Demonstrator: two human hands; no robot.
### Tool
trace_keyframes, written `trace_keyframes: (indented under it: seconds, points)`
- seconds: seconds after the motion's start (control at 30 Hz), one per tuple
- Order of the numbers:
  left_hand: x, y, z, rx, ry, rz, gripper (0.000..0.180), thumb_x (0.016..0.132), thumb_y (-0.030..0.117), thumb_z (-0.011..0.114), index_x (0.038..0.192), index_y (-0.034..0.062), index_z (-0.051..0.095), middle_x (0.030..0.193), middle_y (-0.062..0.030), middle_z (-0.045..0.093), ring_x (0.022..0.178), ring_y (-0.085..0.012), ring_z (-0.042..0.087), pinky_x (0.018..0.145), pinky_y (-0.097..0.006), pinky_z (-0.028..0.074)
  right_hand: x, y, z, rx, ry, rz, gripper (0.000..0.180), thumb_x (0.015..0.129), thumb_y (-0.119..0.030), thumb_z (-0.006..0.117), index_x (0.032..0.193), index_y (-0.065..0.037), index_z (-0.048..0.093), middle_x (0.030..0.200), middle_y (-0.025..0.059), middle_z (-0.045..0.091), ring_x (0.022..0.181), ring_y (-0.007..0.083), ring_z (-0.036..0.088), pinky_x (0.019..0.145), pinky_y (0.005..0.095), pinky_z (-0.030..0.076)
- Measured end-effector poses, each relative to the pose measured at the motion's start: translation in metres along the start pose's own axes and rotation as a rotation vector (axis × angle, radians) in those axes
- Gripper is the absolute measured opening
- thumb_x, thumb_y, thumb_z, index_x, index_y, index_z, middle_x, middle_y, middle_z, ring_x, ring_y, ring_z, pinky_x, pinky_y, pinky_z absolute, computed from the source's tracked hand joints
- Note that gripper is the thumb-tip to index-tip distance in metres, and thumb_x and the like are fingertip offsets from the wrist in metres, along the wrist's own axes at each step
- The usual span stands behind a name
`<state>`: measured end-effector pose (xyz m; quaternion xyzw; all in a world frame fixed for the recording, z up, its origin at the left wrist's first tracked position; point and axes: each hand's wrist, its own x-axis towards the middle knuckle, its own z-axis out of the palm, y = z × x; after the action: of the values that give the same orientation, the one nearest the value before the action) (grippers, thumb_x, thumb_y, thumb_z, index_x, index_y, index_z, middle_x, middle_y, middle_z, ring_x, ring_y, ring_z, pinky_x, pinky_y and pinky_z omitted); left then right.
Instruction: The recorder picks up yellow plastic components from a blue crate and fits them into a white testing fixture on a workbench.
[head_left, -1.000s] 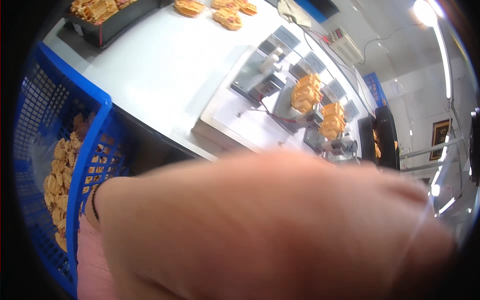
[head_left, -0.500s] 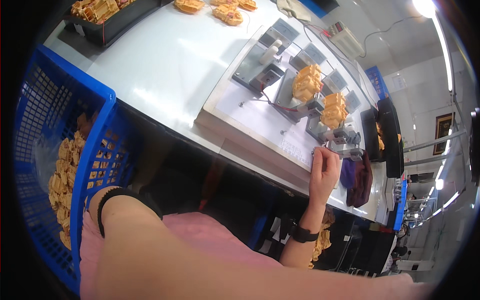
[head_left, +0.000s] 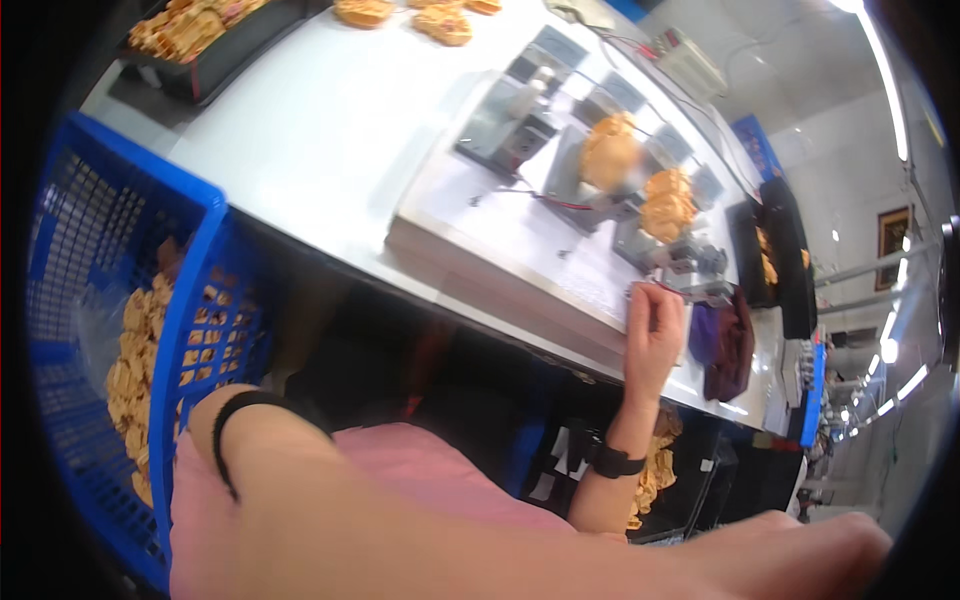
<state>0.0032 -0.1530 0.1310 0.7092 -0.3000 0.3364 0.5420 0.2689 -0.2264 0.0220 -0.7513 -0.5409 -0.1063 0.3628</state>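
My right hand (head_left: 655, 320), with a black band on its wrist, is at the front right of a white fixture board (head_left: 500, 235). Its thumb and fingers are pinched together by the grey clamp (head_left: 690, 258); what they hold, if anything, I cannot make out. On the board sit two orange-yellow plastic housings (head_left: 667, 205), the farther one partly smeared. Beside them stands a grey metal fixture (head_left: 500, 140) with a white post and no housing on it. My left forearm crosses close below, and my left hand (head_left: 825, 555) is blurred at lower right, its fingers hidden.
A blue mesh crate (head_left: 190, 270) of housings stands at left. More housings (head_left: 440, 22) lie on the white table (head_left: 300, 150), near a black tray (head_left: 225, 70) of them. Dark cloth (head_left: 730, 350), a power supply box (head_left: 688, 62) and black bins (head_left: 790, 260) are at right.
My left forearm and hand have shifted, and more of the hand shows at lower right. My right hand stays pinched by the clamp. The whole view has tilted slightly.
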Motion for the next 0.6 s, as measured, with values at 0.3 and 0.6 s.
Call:
trace_keyframes:
  seconds: [0.3,0.6]
  points:
    - [-0.022,-0.031,-0.020,0.507,0.371,-0.087,0.018,0.078,0.011,0.072,0.095,0.0126,0.070,0.096,0.0018,0.066,0.088,-0.0195,0.062,0.072,-0.030,0.047,0.001,0.009,-0.001,-0.086,-0.071,-0.083,0.009,0.095,-0.007,0.067,0.100,0.000,0.068,0.093,0.0114,0.062,0.088,0.0260,0.060,0.080,0.0337,0.048]
    - [-0.072,-0.128,-0.038,1.068,0.248,-0.381,0.013,0.078,0.012,0.073,0.090,0.0129,0.066,0.084,-0.0013,0.060,0.084,-0.0219,0.062,0.071,-0.035,0.050,0.003,-0.002,-0.002,0.009,-0.077,0.088,0.010,0.098,-0.009,0.065,0.100,0.000,0.069,0.098,0.0091,0.066,0.096,0.0223,0.060,0.090,0.0312,0.047]
